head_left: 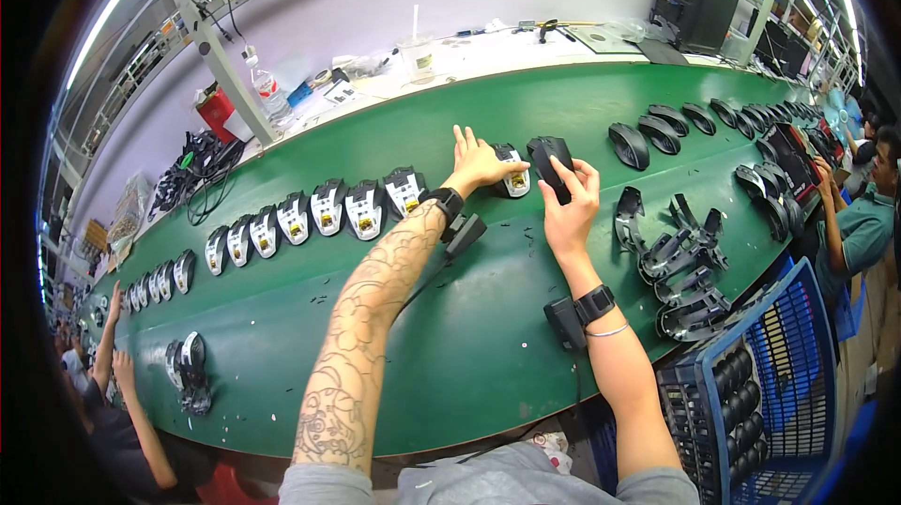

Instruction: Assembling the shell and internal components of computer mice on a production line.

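My left hand (pixel 477 165) reaches over the green bench with its fingers spread and stretched out. Its thumb lies at an opened computer mouse (pixel 514 182), whose white inside with a yellow part shows. Just to the right, my right hand (pixel 574 197) grips a black computer mouse (pixel 547 153) by its side, fingers along its top. Whether that mouse rests on the bench or is lifted, I cannot tell. Left of my left forearm runs a row of opened mice (pixel 364 207) with white insides. Farther right stand several closed black mice (pixel 629 145).
Loose black mouse shells (pixel 671 252) lie heaped to my right, above a blue crate (pixel 779 364) holding more black parts. Co-workers sit at both ends of the green bench (pixel 450 355). Along the back stand a cup with a straw (pixel 417 56) and a bottle (pixel 270 95).
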Tool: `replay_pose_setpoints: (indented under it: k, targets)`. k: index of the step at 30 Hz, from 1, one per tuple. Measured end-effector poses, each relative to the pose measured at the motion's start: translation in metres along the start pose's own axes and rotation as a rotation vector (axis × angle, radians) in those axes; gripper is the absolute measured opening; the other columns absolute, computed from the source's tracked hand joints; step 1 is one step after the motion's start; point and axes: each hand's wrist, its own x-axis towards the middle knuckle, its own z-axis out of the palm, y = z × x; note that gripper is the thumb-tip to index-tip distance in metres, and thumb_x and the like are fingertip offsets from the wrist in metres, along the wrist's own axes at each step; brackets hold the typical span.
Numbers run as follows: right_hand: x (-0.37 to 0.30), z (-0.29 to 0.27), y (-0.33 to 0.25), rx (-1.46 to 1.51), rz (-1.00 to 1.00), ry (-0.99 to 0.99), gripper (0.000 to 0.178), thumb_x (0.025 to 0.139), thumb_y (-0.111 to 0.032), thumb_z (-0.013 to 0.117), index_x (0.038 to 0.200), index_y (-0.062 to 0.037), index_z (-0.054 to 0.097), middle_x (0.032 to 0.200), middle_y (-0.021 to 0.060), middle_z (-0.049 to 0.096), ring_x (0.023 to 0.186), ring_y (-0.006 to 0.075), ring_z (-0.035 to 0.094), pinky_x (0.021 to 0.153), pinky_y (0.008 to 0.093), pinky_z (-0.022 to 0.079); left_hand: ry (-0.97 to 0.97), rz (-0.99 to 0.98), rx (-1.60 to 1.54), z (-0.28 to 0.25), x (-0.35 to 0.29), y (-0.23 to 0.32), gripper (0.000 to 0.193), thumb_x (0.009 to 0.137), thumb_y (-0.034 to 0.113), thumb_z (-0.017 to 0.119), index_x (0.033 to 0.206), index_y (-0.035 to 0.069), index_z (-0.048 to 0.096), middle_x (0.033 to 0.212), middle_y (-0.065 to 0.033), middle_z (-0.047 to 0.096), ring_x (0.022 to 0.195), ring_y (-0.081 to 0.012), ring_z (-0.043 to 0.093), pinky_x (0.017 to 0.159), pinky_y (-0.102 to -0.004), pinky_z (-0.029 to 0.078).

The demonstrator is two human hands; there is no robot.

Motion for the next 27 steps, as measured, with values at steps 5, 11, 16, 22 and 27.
replay_pose_setpoints:
  k: [5, 11, 16, 22, 27]
  targets:
    - [0.001, 0.001, -0.002, -0.01, -0.021, 0.044, 0.036, 0.067, 0.001, 0.07, 0.102, -0.0061, 0.064, 0.104, 0.0097, 0.049, 0.086, 0.021, 0.056, 0.076, 0.0315, 0.047, 0.25, 0.054, -0.192, 0.007, -0.008, 0.007, 0.107, 0.052, 0.059, 0.073, 0.13, -0.002, 0.032, 0.137, -0.0293, 0.022, 0.131, -0.041, -0.001, 0.106, -0.0469, 0.01]
    - [-0.003, 0.003, -0.008, 0.043, -0.068, -0.043, 0.033, 0.07, 0.0, 0.068, 0.102, -0.0062, 0.063, 0.106, 0.0097, 0.048, 0.088, 0.0218, 0.056, 0.075, 0.0312, 0.048, 0.357, 0.206, -0.936, -0.02, -0.064, -0.02, 0.085, 0.05, 0.023, 0.085, 0.119, 0.004, 0.039, 0.107, -0.0156, 0.056, 0.098, -0.027, 0.054, 0.083, -0.0375, 0.046]
    - [-0.018, 0.011, -0.031, 0.068, -0.109, -0.22, 0.032, 0.069, -0.002, 0.069, 0.101, -0.0057, 0.064, 0.108, 0.01, 0.048, 0.085, 0.0207, 0.057, 0.071, 0.0303, 0.049, 0.087, -0.163, -1.635, -0.036, -0.146, -0.06, 0.05, 0.07, 0.017, 0.074, 0.11, 0.007, 0.045, 0.096, -0.0056, 0.06, 0.088, -0.0185, 0.06, 0.075, -0.035, 0.051]
    - [-0.041, 0.021, -0.054, 0.12, -0.182, -0.389, 0.033, 0.07, -0.006, 0.07, 0.102, -0.006, 0.063, 0.109, 0.0096, 0.049, 0.081, 0.0194, 0.057, 0.069, 0.0293, 0.049, -0.169, -0.096, -1.823, -0.045, -0.233, -0.103, 0.035, 0.076, 0.008, 0.066, 0.107, 0.006, 0.052, 0.1, -0.005, 0.06, 0.089, -0.0158, 0.06, 0.078, -0.0319, 0.05]
    - [-0.047, 0.02, -0.068, 0.072, -0.211, -0.411, 0.043, 0.065, -0.004, 0.072, 0.107, -0.0069, 0.062, 0.11, 0.0082, 0.048, 0.073, 0.0161, 0.055, 0.065, 0.0284, 0.049, -0.119, -0.041, -1.801, -0.041, -0.268, -0.114, 0.064, 0.065, -0.007, 0.07, 0.12, 0.005, 0.04, 0.109, -0.0054, 0.055, 0.099, -0.0163, 0.056, 0.085, -0.0321, 0.048]
